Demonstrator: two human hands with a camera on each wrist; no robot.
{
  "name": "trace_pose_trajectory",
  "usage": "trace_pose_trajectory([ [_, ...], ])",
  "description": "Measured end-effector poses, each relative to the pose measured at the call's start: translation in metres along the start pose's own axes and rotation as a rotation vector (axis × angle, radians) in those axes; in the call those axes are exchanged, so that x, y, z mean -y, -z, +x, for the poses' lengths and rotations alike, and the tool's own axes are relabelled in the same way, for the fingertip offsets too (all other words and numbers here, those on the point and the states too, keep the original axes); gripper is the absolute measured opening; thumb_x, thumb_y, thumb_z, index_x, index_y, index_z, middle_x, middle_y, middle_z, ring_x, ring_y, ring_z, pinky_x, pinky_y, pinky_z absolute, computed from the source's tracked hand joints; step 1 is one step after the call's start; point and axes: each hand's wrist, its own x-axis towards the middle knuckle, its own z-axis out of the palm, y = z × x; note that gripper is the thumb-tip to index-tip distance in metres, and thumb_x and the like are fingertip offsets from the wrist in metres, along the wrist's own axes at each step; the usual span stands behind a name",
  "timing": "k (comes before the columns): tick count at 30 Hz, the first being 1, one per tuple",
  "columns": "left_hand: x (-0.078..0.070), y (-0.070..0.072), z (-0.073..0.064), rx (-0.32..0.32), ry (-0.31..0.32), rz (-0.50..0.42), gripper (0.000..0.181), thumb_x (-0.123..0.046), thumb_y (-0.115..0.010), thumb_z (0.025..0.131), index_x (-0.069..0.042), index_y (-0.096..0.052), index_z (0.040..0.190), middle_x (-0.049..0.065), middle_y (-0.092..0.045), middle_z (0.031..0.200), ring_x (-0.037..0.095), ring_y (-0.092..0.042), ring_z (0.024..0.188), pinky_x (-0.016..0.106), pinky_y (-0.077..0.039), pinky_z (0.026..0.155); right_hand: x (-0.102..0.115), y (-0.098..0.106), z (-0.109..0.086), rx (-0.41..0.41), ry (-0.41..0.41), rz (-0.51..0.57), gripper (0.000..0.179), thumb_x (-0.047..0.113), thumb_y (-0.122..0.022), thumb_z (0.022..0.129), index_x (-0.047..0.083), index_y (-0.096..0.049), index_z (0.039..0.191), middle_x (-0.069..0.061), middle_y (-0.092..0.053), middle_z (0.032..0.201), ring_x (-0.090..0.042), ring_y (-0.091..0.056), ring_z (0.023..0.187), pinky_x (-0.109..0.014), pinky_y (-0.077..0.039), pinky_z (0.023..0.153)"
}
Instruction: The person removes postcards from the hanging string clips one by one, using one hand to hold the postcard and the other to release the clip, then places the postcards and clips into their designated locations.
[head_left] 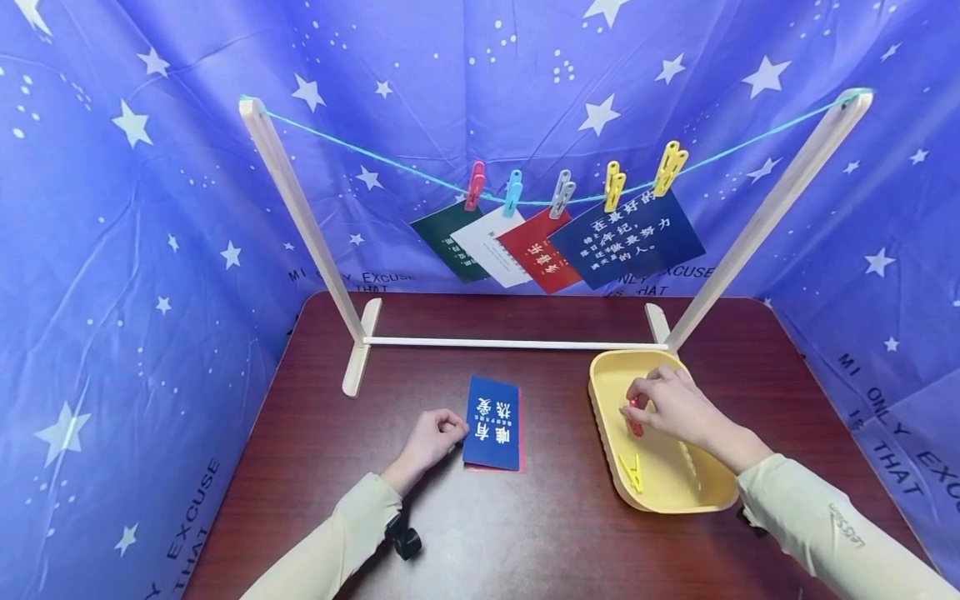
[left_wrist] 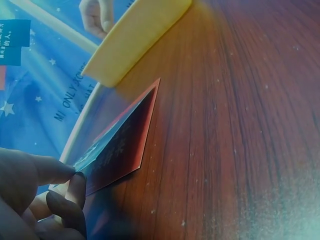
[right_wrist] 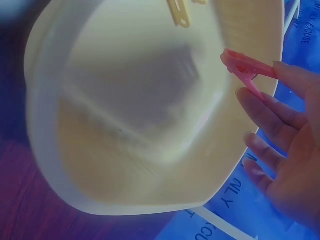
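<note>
My left hand [head_left: 430, 439] pinches the left edge of a blue card [head_left: 491, 425] with white characters. That edge is raised off a red card [left_wrist: 148, 127] lying beneath it on the table; in the head view only a thin red border shows. Over the yellow basket [head_left: 602, 415], my right hand [head_left: 670, 408] pinches a red clothespin [right_wrist: 245, 67] between thumb and fingers, by its handle ends. A yellow clothespin [head_left: 635, 477] lies inside the basket, below the right hand.
Behind the cards stands a wooden frame [head_left: 300, 208] with a crossbar [head_left: 510, 342] low across the table. From its sagging cord [head_left: 360, 152] hang green [head_left: 450, 242], white [head_left: 491, 246], red [head_left: 542, 250] and blue [head_left: 630, 237] cards, held by coloured clothespins. Starry blue cloth surrounds the table.
</note>
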Motion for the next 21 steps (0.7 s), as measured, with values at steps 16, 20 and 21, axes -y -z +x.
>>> trace_pose_trajectory([
  [16,0.0018,-0.0019,0.0011,0.020,-0.030,0.073,0.009,-0.007,-0.073,0.089,0.000,-0.071,0.083,-0.010,-0.055,0.063,0.004,-0.049,0.057,0.020,-0.039,0.055,-0.0012,-0.0078,-0.0077,0.044,0.006,0.028,0.021,0.029,-0.084,0.087,0.021,-0.066,0.079,0.013,-0.059,0.069,-0.019,-0.053,0.080,-0.037,-0.042,0.067],
  [20,-0.0013,-0.0016,0.0000,0.022,-0.028,0.078,0.010,-0.007,-0.074,0.089,0.000,-0.071,0.083,-0.010,-0.055,0.064,0.004,-0.049,0.058,0.020,-0.039,0.056,-0.0016,-0.0091,-0.0100,0.062,-0.004,0.025,0.020,0.028,-0.083,0.088,0.022,-0.066,0.079,0.015,-0.056,0.067,-0.018,-0.053,0.081,-0.036,-0.042,0.067],
  [21,-0.0021,-0.0015,-0.0002,0.022,-0.026,0.080,0.010,-0.007,-0.074,0.089,0.000,-0.071,0.083,-0.010,-0.055,0.064,0.003,-0.048,0.058,0.020,-0.039,0.057,-0.0019,-0.0093,-0.0103,0.064,-0.001,0.027,0.020,0.028,-0.083,0.088,0.021,-0.066,0.079,0.015,-0.056,0.067,-0.018,-0.053,0.080,-0.036,-0.042,0.067],
])
